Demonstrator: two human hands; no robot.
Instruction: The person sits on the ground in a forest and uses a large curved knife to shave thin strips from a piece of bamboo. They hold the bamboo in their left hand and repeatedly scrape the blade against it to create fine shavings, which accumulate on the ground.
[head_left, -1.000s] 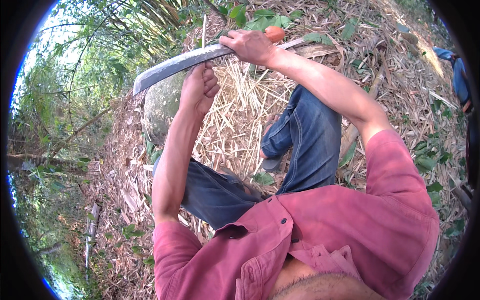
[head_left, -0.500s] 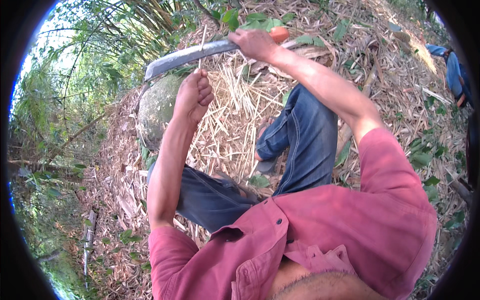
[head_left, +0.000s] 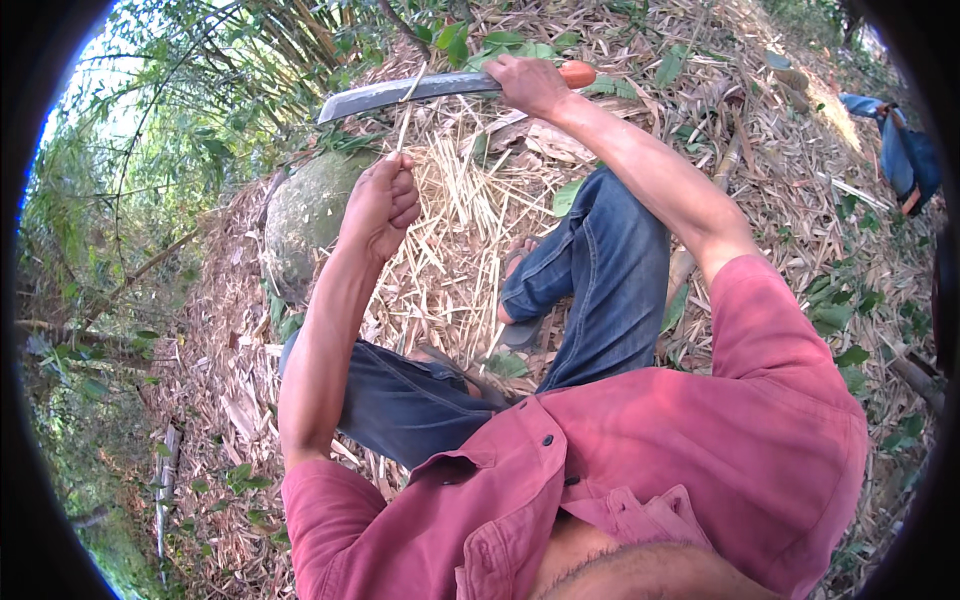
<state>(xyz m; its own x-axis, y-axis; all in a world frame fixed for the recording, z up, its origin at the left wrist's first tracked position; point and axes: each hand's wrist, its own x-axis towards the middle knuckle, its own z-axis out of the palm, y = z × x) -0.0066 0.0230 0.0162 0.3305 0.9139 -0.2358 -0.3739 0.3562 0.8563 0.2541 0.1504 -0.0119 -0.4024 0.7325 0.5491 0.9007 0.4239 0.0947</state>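
Observation:
My right hand [head_left: 530, 88] is closed around a machete [head_left: 385, 95], close to where the blade meets its orange handle [head_left: 577, 74]. The grey, slightly curved blade points left, held above the ground. Pinched in my closed left hand [head_left: 382, 208] is a thin, pale bamboo strip [head_left: 405, 128]. It rises from my fingers and leans to the right, crossing the blade around its middle. Beneath the hands, many pale split strips and shavings [head_left: 465, 190] lie heaped on the ground. My left hand is just right of a large rounded stone [head_left: 308, 205].
My bent legs in blue jeans [head_left: 610, 285] frame the heap of strips. Dry leaf litter [head_left: 235, 330] covers the ground around me, with green leaves [head_left: 515, 48] beyond the machete. Bamboo stems stand at the far left. Another person's blue-clad legs [head_left: 908, 155] show at the far right.
My right hand and the machete have shifted right and a little away from me. The strip now leans further right. The other person's legs at the right edge have moved.

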